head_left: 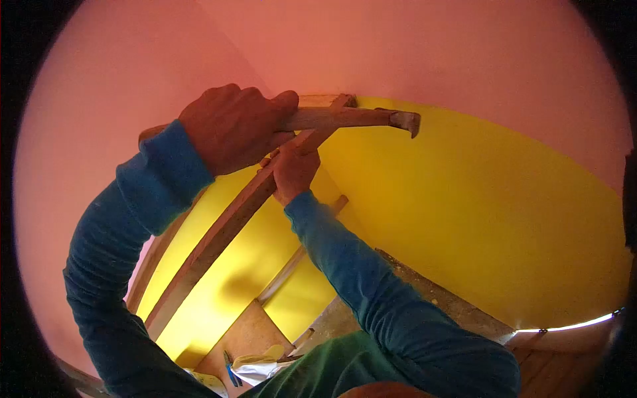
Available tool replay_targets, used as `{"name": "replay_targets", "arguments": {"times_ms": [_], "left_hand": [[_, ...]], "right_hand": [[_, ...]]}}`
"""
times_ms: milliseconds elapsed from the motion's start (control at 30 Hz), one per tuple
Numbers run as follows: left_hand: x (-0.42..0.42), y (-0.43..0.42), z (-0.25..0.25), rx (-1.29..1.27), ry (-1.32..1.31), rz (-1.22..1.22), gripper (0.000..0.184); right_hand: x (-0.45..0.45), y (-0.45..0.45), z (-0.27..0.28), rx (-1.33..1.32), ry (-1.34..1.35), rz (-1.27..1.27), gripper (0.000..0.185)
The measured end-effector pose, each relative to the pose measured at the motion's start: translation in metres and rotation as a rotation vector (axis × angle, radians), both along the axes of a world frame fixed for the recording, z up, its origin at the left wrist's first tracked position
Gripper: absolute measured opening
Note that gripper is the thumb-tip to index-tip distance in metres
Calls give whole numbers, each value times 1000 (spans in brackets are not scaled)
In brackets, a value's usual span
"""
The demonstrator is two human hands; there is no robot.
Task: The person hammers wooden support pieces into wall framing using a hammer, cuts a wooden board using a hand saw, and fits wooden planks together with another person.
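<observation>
Head view. My left hand (232, 129) is closed around a wooden-handled hammer-like tool with a dull metal head (358, 118), which crosses in front of the upper part of a long, squared, reddish-brown wooden beam (214, 247); whether the two touch, I cannot tell. My right hand (297, 174) is wrapped around that beam just below the crossing. The beam slants, its top beside a short brown wooden piece (315, 101). To its right spreads a smooth yellow wall (464, 199); above is a plain pink surface (431, 53). A second brown wooden beam (159, 257) stands to its left. Progress: I judge the work under way, with the beam raised and the tool in hand. No fastener is visible at its top, so whether it is fixed or remains to be fixed cannot be told.
</observation>
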State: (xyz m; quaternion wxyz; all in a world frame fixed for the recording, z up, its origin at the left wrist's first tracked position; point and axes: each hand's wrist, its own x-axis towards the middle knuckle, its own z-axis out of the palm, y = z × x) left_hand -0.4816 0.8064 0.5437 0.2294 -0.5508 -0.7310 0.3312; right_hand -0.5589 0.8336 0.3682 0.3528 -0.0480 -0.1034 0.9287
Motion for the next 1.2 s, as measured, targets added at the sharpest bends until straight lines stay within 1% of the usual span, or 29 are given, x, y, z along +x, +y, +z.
{"name": "replay_targets", "arguments": {"times_ms": [33,100,133,200,300,400,500,600,733,833,900,933,1033,1100,1133,1167,1200], "left_hand": [[-9,1,-1,10,10,-16,25],[-29,-1,-4,40,24,-36,24],[-32,-3,-2,41,79,-62,24],[-19,-3,13,37,193,-114,23],[-11,-34,36,124,97,-80,21],[-7,-77,44,355,49,-30,20],[-7,-105,35,505,-84,3,21],[-4,-128,24,580,-112,-16,23],[3,-152,11,645,-143,83,24],[23,-180,7,714,-170,168,24],[42,-203,-1,782,-194,262,24],[53,-213,-5,832,-207,303,24],[89,-247,-23,981,-223,430,25],[112,-279,-43,1085,-193,519,25],[126,-299,-60,1271,-304,494,27],[139,-317,-83,1475,-392,483,30],[156,-329,-105,1642,-466,349,32]], "right_hand": [[-2,0,-1,16,6,6,13],[8,0,6,-45,-21,49,12],[12,1,9,-67,-35,69,12],[10,2,10,-29,-52,68,15],[7,0,6,-26,-45,38,20],[12,-2,9,-28,-52,54,21],[14,-1,11,-16,-81,82,23],[15,0,13,7,-113,93,25],[16,-1,10,66,-124,42,25],[11,1,0,153,-161,5,31],[8,8,-9,286,-201,-18,35],[7,10,-15,352,-224,-23,38],[40,12,-9,323,-168,129,39],[42,21,-33,410,-156,197,43],[44,22,-47,455,-149,249,46],[46,23,-60,419,-148,263,44],[45,26,-84,409,-56,314,42]]}}
